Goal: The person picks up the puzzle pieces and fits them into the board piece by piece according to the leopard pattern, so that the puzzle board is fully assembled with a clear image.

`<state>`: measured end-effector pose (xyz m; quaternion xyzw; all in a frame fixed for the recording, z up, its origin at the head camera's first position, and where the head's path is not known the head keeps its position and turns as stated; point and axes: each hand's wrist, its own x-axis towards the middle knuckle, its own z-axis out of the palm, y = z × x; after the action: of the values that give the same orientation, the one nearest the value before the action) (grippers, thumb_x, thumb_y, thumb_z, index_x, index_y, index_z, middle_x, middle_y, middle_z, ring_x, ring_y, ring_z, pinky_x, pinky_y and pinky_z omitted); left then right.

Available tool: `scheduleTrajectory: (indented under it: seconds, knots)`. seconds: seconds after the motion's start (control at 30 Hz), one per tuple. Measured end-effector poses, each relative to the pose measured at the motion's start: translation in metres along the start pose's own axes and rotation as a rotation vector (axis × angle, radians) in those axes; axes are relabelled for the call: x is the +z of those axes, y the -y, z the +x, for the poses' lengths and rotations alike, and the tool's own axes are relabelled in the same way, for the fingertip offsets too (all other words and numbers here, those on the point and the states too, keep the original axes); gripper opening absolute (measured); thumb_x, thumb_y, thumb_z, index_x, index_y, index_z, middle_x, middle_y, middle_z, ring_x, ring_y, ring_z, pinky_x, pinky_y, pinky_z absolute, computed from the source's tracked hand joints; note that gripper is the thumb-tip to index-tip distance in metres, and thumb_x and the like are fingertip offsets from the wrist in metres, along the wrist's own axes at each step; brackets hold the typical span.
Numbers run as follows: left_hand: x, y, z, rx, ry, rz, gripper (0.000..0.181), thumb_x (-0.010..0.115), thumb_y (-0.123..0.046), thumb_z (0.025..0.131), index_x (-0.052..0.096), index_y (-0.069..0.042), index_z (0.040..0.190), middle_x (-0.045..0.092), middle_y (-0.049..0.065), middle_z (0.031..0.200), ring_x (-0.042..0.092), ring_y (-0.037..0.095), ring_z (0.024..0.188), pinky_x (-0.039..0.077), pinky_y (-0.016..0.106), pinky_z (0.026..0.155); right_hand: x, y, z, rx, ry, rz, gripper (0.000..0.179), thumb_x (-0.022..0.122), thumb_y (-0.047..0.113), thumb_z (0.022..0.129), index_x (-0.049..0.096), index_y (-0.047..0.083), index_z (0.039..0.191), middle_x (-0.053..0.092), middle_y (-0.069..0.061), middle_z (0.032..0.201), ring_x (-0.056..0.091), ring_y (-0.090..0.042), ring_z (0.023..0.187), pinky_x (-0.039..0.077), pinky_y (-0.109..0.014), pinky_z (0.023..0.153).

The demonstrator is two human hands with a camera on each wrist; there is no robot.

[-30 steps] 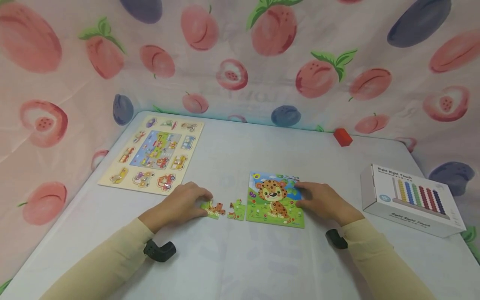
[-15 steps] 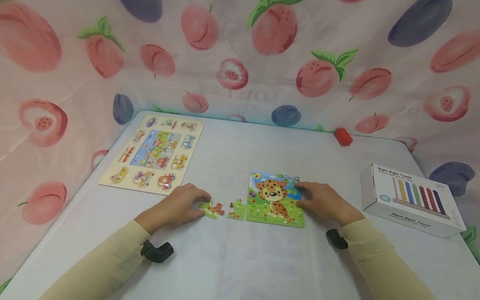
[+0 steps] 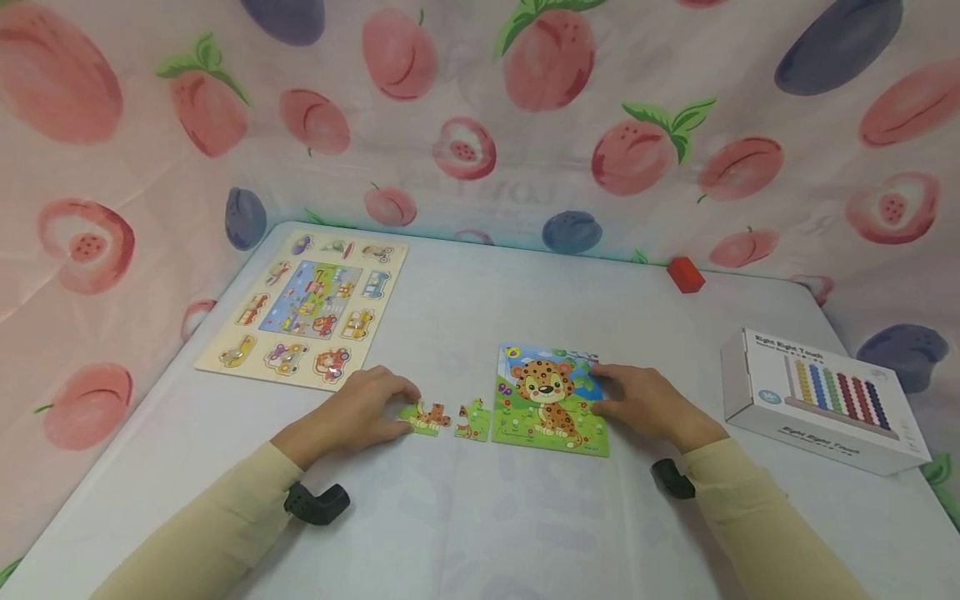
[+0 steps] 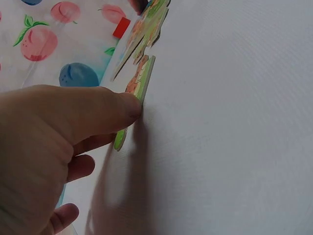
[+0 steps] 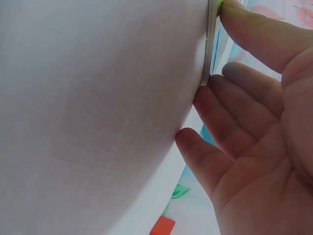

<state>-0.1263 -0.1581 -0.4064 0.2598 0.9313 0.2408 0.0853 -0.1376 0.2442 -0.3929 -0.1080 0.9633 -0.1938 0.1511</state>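
Observation:
My left hand (image 3: 363, 412) pinches a jigsaw piece (image 3: 431, 418) with green grass and a spotted orange part, low over the table. In the left wrist view the thumb (image 4: 128, 105) lies on the near face of this piece, partly covering it. Just right of it, a second jigsaw piece (image 3: 474, 422), green with a spotted bit, lies flat beside the leopard puzzle (image 3: 547, 400). That square puzzle shows a seated cartoon leopard on grass. My right hand (image 3: 645, 404) holds its right edge, thumb at the near side and fingers at the far side.
A wooden vehicle puzzle board (image 3: 311, 312) lies at the back left. At the right stands a white box (image 3: 825, 400) picturing coloured beads. A red block (image 3: 686, 274) sits near the back edge, by the fruit-patterned cloth (image 3: 465, 83).
My left hand has shifted slightly left, and the piece in it has turned a little, its tab now pointing more squarely at the second piece. The right hand and leopard puzzle stay put.

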Motion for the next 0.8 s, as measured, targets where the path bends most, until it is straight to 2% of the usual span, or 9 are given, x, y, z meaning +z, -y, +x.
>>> scheduleTrajectory:
  seconds: [0.27,0.4,0.57,0.8]
  knots:
    - [-0.003,0.001,-0.002,-0.006,-0.027,0.018,0.037,0.084,-0.022,0.08,0.07,-0.011,0.114,0.064,-0.002,0.108,0.057,0.022,0.107,0.045,0.044,0.092,0.0,0.0,0.0,0.003,0.0,-0.007,0.066,0.076,0.027,0.09,0.05,0.003,0.146,0.047,-0.024,0.147,0.04,-0.046,0.136,0.033,-0.061,0.107]
    - [-0.006,-0.002,0.0,0.012,-0.05,0.008,0.037,0.083,-0.021,0.081,0.07,-0.011,0.115,0.065,-0.001,0.11,0.057,0.022,0.108,0.046,0.045,0.092,0.0,0.0,-0.001,0.0,0.003,-0.01,0.067,0.075,0.027,0.09,0.049,0.002,0.146,0.047,-0.025,0.147,0.04,-0.046,0.135,0.033,-0.062,0.107]
    - [-0.005,-0.01,0.01,0.057,-0.063,0.004,0.036,0.082,-0.022,0.081,0.071,-0.011,0.114,0.067,-0.002,0.108,0.058,0.022,0.108,0.045,0.045,0.093,-0.001,0.0,-0.001,0.006,0.005,-0.015,0.067,0.075,0.027,0.09,0.049,0.003,0.147,0.046,-0.025,0.147,0.04,-0.046,0.136,0.033,-0.062,0.107]
    - [0.005,-0.027,0.029,0.115,-0.063,0.009,0.038,0.082,-0.023,0.08,0.071,-0.009,0.113,0.069,-0.001,0.108,0.057,0.021,0.108,0.039,0.047,0.099,-0.001,0.002,-0.001,0.009,0.005,-0.007,0.065,0.075,0.026,0.091,0.05,0.003,0.146,0.047,-0.024,0.147,0.04,-0.046,0.136,0.033,-0.061,0.108]
